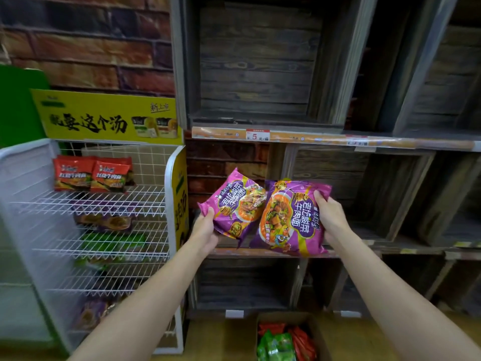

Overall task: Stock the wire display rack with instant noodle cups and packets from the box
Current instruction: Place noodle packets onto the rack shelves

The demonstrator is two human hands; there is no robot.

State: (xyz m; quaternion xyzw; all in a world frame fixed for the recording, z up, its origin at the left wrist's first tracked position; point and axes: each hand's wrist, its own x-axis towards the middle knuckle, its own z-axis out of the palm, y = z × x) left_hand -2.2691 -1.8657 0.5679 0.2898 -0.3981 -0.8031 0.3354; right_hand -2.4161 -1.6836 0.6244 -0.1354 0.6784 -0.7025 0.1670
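Both your hands are up in front of the dark wooden crate shelving, each gripping one purple noodle packet. Your left hand pinches the lower left corner of the left purple packet, thumb on its front, packet tilted. Your right hand clamps the right edge of the right purple packet, thumb on the front, fingers behind. The two packets are side by side, edges touching or overlapping slightly, held out in the air just right of the white wire rack. On the rack's top shelf two red packets stand side by side at the back. The shelf below has a purple-brown packet, then green packets lower, and more purple ones at the bottom, blurred. A yellow header sign sits above the rack, brick-pattern wall behind. A cardboard box sits on the floor below your arms with red and green packets inside. A price tag reading 5 is on the shelf strip.
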